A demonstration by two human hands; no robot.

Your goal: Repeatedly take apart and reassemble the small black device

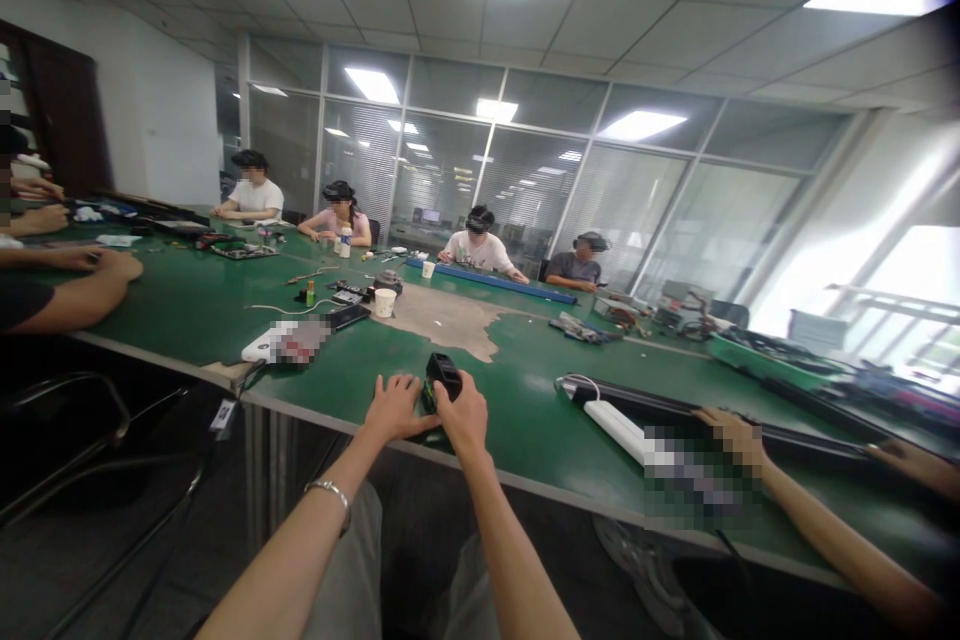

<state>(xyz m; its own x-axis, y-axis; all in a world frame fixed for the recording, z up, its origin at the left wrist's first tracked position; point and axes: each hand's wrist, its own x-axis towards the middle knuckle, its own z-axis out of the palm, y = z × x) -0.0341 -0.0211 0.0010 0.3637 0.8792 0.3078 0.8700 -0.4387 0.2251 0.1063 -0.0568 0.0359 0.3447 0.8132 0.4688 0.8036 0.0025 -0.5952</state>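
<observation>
A small black box-like device (pixel 444 375) stands near the front edge of the green table (pixel 525 435). My right hand (pixel 465 408) is wrapped round its right side, the thumb on the near face. On the left, my left hand (pixel 396 407) rests on the table with its fingers apart, the thumb reaching toward the bottom of the device. Whether that thumb touches it is not clear. A bit of green shows at the device's lower left.
A white power strip (pixel 619 428) and another person's hand (pixel 731 435) are at right. Paper cups (pixel 385 302), a white box (pixel 270 342) and a bare brown patch (pixel 442 318) lie beyond. Several people sit around the table.
</observation>
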